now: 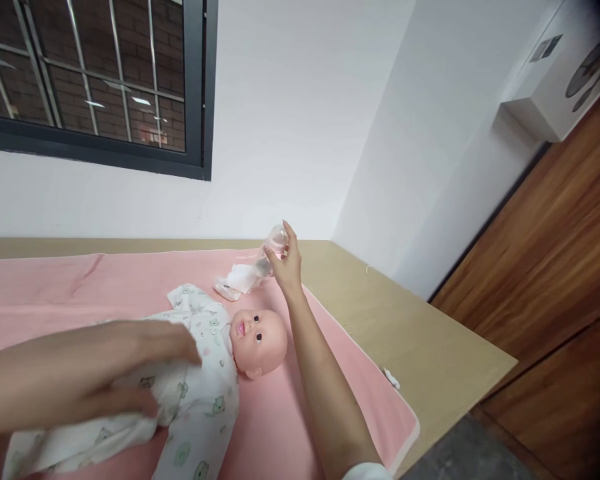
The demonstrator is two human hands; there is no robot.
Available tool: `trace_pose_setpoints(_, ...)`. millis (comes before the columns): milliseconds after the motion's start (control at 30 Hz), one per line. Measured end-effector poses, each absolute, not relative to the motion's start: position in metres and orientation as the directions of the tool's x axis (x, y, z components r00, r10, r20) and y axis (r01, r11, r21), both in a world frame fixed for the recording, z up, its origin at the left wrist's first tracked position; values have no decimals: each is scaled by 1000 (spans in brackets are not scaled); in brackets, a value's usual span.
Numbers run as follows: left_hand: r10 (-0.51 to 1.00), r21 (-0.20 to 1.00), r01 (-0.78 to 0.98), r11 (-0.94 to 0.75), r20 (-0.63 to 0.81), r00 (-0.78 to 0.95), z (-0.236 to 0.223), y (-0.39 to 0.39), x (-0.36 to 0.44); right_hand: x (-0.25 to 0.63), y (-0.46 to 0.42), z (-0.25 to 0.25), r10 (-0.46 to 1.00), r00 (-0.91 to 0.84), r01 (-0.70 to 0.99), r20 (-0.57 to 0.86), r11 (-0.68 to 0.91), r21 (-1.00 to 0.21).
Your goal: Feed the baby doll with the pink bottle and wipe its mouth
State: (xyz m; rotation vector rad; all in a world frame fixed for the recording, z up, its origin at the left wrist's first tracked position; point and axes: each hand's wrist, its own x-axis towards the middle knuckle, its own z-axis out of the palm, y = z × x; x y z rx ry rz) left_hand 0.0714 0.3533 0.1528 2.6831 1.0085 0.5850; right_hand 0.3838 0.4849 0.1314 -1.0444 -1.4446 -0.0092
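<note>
A baby doll in a white printed sleepsuit lies on its back on a pink blanket. My left hand rests flat on the doll's chest, fingers stretched toward its chin. My right hand reaches to the far edge of the blanket, its fingers closed round a clear plastic bottle. A crumpled white cloth or wipe lies just left of that hand.
The blanket covers a tan table that stands in a corner of white walls. A small white scrap lies at the blanket's right edge. A dark-framed window is up left, wooden panelling on the right.
</note>
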Motion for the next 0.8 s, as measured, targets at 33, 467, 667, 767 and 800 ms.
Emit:
trace_pose_setpoints(33, 667, 353, 579, -735, 225, 710, 160, 366, 72, 375, 478, 138, 570, 177, 557, 803, 615, -559)
trace_pose_setpoints(467, 795, 389, 693, -607, 312, 521, 178, 394, 81, 266, 387, 160, 707, -168, 253, 687, 705, -663)
trace_pose_setpoints(667, 822, 467, 678, -568, 368, 435, 185, 395, 91, 257, 383, 155, 701, -191, 169, 687, 713, -680)
trace_pose_setpoints(767, 832, 471, 688, -552, 360, 422, 183, 400, 89, 259, 385, 155, 695, -215, 187, 686, 719, -669)
trace_pose_setpoints(800, 838, 464, 701, -543, 354, 415, 183, 401, 88, 259, 385, 155, 692, -218, 204, 688, 722, -661)
